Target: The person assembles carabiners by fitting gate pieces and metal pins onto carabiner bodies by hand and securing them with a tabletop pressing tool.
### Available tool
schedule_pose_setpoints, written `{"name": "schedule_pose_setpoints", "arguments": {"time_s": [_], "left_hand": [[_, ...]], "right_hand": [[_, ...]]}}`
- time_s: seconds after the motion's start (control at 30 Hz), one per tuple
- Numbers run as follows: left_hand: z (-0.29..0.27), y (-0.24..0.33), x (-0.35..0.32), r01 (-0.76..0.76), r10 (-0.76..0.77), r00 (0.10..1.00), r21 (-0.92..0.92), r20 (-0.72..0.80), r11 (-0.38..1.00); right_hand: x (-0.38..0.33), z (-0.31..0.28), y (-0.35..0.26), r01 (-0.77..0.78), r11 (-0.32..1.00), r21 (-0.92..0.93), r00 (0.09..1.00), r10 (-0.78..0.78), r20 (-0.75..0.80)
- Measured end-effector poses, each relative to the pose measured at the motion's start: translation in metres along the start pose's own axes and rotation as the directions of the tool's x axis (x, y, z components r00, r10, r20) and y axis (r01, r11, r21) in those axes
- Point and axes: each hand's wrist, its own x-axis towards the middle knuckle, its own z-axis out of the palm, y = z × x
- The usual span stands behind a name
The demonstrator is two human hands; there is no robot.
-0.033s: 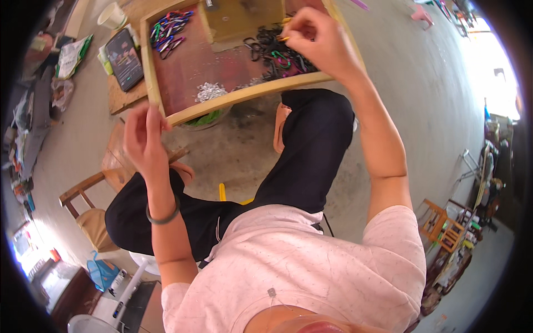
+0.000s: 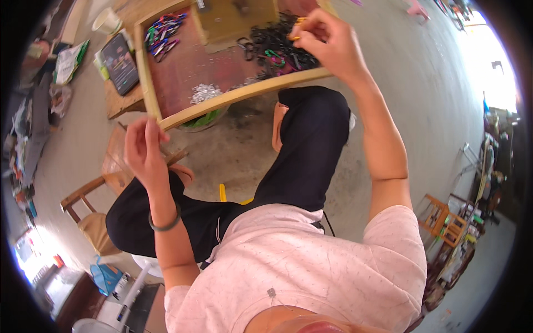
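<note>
Two hands are raised, well apart. Right hand [image 2: 327, 41], at one o'clock, pinches a small orange piece [image 2: 300, 21] above the black clip pile [image 2: 275, 47] inside the wooden tray [image 2: 244, 93]. Left hand [image 2: 143, 150], at nine o'clock, fingers loosely spread, holds nothing visible.

A workshop: wooden sorting tray [image 2: 244, 93] of small parts (clips, metal bits), concrete floor [image 2: 400, 72].

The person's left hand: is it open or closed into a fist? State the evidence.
Open. The left hand is raised near the wooden tray's corner, fingers extended, holding nothing visible.
</note>
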Motion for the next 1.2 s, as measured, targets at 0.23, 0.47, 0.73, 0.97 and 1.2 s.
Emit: {"name": "schedule_pose_setpoints", "arguments": {"time_s": [0.23, 0.47, 0.73, 0.97, 1.2], "left_hand": [[-0.030, -0.032, -0.073, 0.065, -0.062, 0.998, 0.138, -0.021, 0.988], [-0.010, -0.023, -0.076, 0.022, -0.039, 0.997, 0.250, 0.064, 0.968], [-0.005, -0.020, -0.083, -0.017, -0.010, 0.990, 0.194, 0.138, 0.981], [-0.001, -0.008, -0.089, -0.006, -0.011, 0.996, 0.193, 0.090, 0.981], [0.040, 0.024, -0.074, 0.015, -0.040, 0.989, 0.173, 0.144, 0.985]], "right_hand": [[-0.163, -0.054, 0.102, -0.440, 0.837, 0.326, 0.831, 0.517, -0.205], [-0.302, -0.041, 0.264, -0.873, 0.486, 0.044, 0.431, 0.810, -0.398], [-0.280, -0.053, 0.305, -0.899, 0.395, -0.190, 0.434, 0.741, -0.513], [-0.227, -0.062, 0.287, -0.742, 0.630, -0.228, 0.625, 0.528, -0.575], [-0.110, -0.051, 0.065, -0.072, 0.966, -0.250, 0.899, -0.046, -0.435]]}}
